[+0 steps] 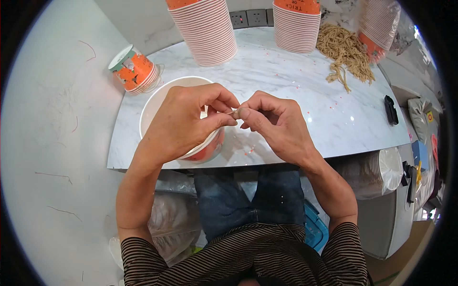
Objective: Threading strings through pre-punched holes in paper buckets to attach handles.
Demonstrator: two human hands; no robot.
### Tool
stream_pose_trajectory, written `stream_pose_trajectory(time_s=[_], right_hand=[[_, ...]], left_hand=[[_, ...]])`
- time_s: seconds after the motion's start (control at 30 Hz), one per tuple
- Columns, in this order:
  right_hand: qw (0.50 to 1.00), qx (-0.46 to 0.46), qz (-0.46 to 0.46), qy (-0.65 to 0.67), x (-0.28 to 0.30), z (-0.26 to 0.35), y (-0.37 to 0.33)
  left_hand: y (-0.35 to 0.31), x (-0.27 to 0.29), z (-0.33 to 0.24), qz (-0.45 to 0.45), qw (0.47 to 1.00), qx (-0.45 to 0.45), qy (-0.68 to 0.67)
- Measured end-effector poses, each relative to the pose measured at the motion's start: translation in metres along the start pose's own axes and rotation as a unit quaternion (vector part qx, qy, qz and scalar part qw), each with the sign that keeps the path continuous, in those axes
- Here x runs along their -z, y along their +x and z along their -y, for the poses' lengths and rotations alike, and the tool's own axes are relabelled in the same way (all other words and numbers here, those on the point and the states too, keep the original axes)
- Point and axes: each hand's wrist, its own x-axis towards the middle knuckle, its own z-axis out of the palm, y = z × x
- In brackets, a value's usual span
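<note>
My left hand (183, 112) is above a white-rimmed paper bucket (210, 150) with an orange printed wall, hiding much of its opening. Its thumb and forefinger are pinched together. Against them, my right hand (279, 121) pinches the same small bit of thin tan cord (233, 113). Most of that cord is hidden by the fingers, so I cannot tell whether it is knotted. A heap of similar tan cords (341, 45) lies at the back right of the marble-patterned table (267, 81).
Two tall stacks of nested paper buckets, a left stack (205, 35) and a right stack (296, 31), stand at the back. A tipped short stack with cord handles (133, 69) rests at left. A black object (391, 109) lies near the right edge. Wrapped buckets (377, 174) are below the table.
</note>
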Motion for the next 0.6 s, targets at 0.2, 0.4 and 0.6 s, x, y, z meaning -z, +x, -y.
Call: stream_pose_trajectory(time_s=[0.2, 0.4, 0.6], right_hand=[[0.997, -0.037, 0.013, 0.063, -0.001, -0.003, -0.002], [0.993, -0.043, 0.012, 0.113, -0.008, -0.018, -0.006], [0.991, -0.078, 0.017, 0.107, -0.013, -0.014, -0.005]], left_hand=[[-0.002, 0.003, 0.005, 0.016, 0.997, 0.061, -0.04], [-0.002, 0.0, 0.013, -0.027, 0.981, 0.101, -0.166], [-0.003, 0.003, 0.012, -0.012, 0.969, 0.123, -0.212]])
